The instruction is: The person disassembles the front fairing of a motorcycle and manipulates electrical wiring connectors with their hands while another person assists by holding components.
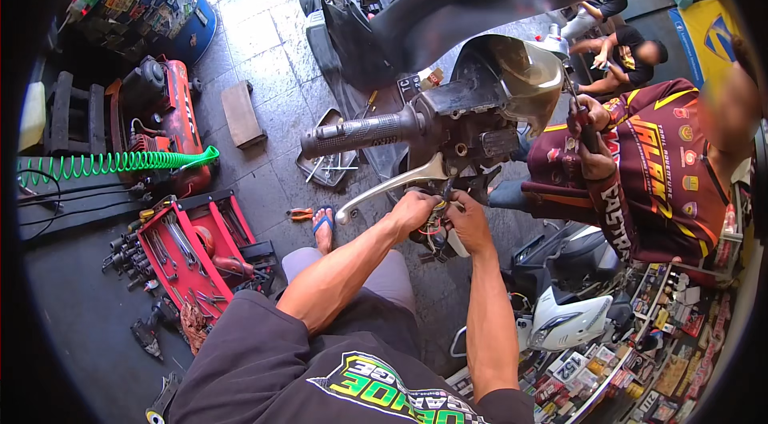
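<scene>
Dark T-shirt cloth with a green and white print [256,360] lies nearest the camera, across the lower edge. From it our two bare forearms reach forward and converge below a scooter handlebar. We find the left hand [414,211] with its fingers drawn into a close pinch at a tangle of thin multicoloured wires [434,225]. The right hand [468,221], thumb and fingers likewise nearly closed, grips the same tangle from the opposite side; which strand each hand has, we cannot tell.

On position, we record that the wires lie directly between the two sets of fingertips, neither hand clearly nearer. The bundle's long axis is partly hidden, but it appears to run upward toward the handlebar's underside. Just above the left hand, a curved silver metal lever [392,187] slants from lower left to upper right, limiting room on that side.

Beyond it we note a ribbed black rubber grip [364,134] and, to its right, a smoky, glossy plastic cowl [532,80]. A co-worker in a maroon jersey [648,160] stands right of the cowl, both hands raised beside it. Left of our forearms, orange-handled pliers [301,214] lie on the floor, with a red metal tool tray [200,270] farther left.
</scene>
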`<state>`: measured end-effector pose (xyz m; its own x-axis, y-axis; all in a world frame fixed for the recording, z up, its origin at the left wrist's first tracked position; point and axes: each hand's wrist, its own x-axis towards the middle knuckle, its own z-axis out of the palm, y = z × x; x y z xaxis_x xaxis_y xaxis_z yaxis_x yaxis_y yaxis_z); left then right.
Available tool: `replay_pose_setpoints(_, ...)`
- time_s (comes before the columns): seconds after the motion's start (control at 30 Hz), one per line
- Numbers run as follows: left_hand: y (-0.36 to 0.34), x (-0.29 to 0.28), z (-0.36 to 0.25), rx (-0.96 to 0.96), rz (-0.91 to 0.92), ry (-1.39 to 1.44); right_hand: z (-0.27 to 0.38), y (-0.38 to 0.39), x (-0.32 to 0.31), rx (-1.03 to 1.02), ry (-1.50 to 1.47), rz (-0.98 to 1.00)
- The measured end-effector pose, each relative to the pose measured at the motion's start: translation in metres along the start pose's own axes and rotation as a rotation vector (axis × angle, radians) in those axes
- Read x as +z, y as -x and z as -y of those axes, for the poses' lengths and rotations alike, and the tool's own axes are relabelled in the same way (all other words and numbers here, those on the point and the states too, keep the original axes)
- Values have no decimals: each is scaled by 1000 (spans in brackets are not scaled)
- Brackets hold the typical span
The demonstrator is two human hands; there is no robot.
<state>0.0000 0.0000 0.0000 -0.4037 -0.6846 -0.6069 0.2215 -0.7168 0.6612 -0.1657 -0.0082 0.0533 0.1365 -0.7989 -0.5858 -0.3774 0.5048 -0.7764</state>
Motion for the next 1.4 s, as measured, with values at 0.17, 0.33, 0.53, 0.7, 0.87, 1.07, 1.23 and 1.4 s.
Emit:
replay_pose_setpoints(0.17,20,3,-2,348,-118,-265,1,10,-16,-243,351,-171)
replay_pose_setpoints(0.33,25,-5,-6,415,-40,-190,24,14,-1,-240,238,-194)
replay_pose_setpoints(0.53,33,2,-22,252,65,-133,13,-3,-3,-105,-97,-139)
replay_pose_setpoints(0.7,14,17,-5,612,-73,10,57,19,9,-194,524,-351)
replay_pose_setpoints(0.87,32,32,-11,442,-71,-18,76,40,13,-308,789,-413)
replay_pose_setpoints(1.07,31,42,6,658,-215,-24,77,67,41,-496,831,-536)
replay_pose_setpoints(1.23,43,38,-14,663,-245,-93,73,65,34,-660,725,-510)
replay_pose_setpoints(1.4,25,27,-9,530,-162,20,42,40,-1,-181,-150,-404)
